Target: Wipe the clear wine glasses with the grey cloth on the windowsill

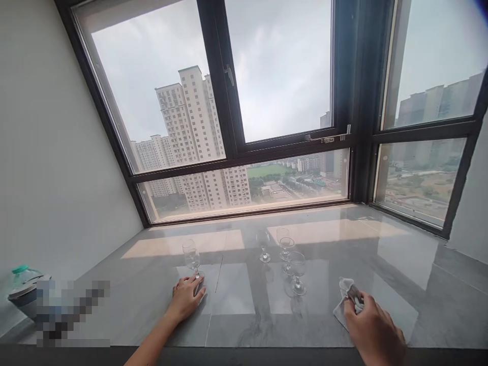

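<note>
My left hand [186,296] is at the foot of a clear stemmed glass [191,257], its fingers closed at the base. The glass stands upright on the grey marble-look sill. Bunched in my right hand [375,325] is a white cloth [343,300], pinched between thumb and fingers just above the surface or touching it; which one I cannot tell. Between my hands stand several more clear stemmed glasses, among them a near one [298,273] and one farther left [264,249]. The others overlap behind the near one.
The glossy sill [244,328] runs back to dark-framed windows [229,101] and reflects their light. At far left sits a dark container [25,295] with a green-capped clear bottle [22,272], beside a blurred-out patch. A white wall [68,152] bounds the left side.
</note>
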Tool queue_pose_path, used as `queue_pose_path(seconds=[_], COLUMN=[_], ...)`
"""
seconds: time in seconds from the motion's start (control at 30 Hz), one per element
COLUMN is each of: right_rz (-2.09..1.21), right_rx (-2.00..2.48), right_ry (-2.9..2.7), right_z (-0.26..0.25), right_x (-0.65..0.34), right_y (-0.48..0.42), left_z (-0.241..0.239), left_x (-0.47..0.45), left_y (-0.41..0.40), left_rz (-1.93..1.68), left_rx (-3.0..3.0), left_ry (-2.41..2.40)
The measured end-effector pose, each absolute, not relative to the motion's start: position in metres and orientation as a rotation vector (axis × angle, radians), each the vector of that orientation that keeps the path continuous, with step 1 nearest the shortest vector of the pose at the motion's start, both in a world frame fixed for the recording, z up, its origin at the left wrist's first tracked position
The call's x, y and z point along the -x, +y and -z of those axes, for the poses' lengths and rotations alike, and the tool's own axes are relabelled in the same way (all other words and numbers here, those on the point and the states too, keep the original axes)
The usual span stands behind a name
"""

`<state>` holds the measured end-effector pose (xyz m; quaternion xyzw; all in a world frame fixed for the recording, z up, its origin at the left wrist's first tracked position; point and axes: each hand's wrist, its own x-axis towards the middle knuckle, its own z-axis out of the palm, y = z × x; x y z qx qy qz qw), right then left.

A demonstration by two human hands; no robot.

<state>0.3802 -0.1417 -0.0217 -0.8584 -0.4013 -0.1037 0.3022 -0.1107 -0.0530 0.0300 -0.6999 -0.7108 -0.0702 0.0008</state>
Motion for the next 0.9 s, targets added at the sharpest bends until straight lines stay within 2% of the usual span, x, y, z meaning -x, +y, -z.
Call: queue_pose_path(seconds=[0.17, 0.47, 0.57, 0.7, 0.9], right_rz=[0.304, 0.276, 0.277, 0.281, 0.321], right_rx=[2.288, 2.31, 2.303, 2.299, 2.289], right_ry=[-1.07, -1.069, -1.067, -1.043, -0.994], right_z=[0.027, 0.018, 0.019, 0.02, 0.019], right_x=[-0.382, -0.379, -0.379, -0.379, -0.377], right_y=[-0.139, -0.141, -0.141, -0.141, -0.139], left_z=[-0.028, -0.023, -0.021, -0.023, -0.031], left_x=[0.15, 0.137, 0.104, 0.026, -0.096], left_y=[-0.045, -0.06, -0.076, -0.077, -0.006], left_rz=[0.174, 0.022, 0.055, 0.216, 0.155], left_rx=[2.102, 1.982, 1.95, 2.513, 2.743], left_ry=[-2.321, -2.382, -2.332, -1.911, -1.823])
